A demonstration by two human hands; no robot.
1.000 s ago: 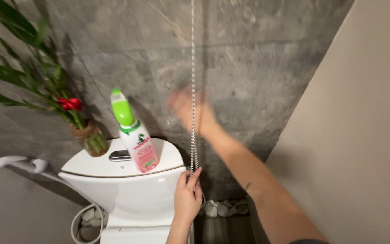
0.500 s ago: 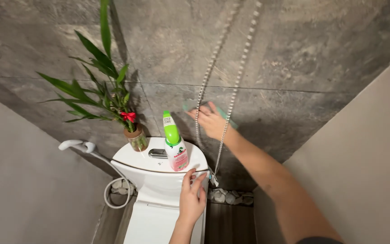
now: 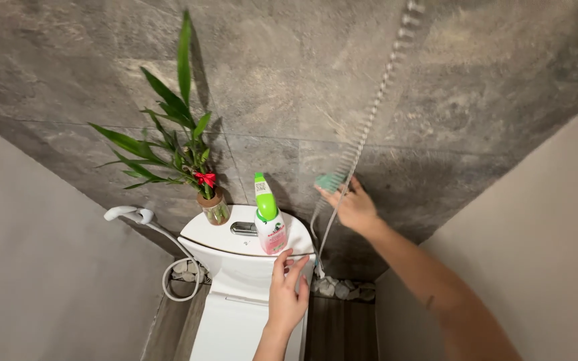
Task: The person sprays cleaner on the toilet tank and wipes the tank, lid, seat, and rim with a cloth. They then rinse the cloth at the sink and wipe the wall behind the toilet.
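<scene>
My right hand (image 3: pixel 354 207) presses a green sponge (image 3: pixel 330 180) against the grey stone wall, right beside a hanging beaded chain (image 3: pixel 369 120). My left hand (image 3: pixel 287 294) rests with fingers spread on the front right edge of the white toilet tank (image 3: pixel 235 264). On the tank lid stand a pink cleaner bottle with a green neck (image 3: pixel 269 217) and a chrome flush button (image 3: pixel 243 228). The chain swings blurred in front of the wall.
A bamboo plant with a red ribbon in a glass jar (image 3: pixel 214 204) stands on the tank's left. A white bidet sprayer and hose (image 3: pixel 143 220) hang at the left wall. Pebbles (image 3: pixel 336 289) lie on the floor behind the toilet. Beige walls close in on both sides.
The view pulled back and down. My right hand moved right and lower along the wall with the sponge. The chain swung to the right. My left hand let go of the chain end and spread on the tank.
</scene>
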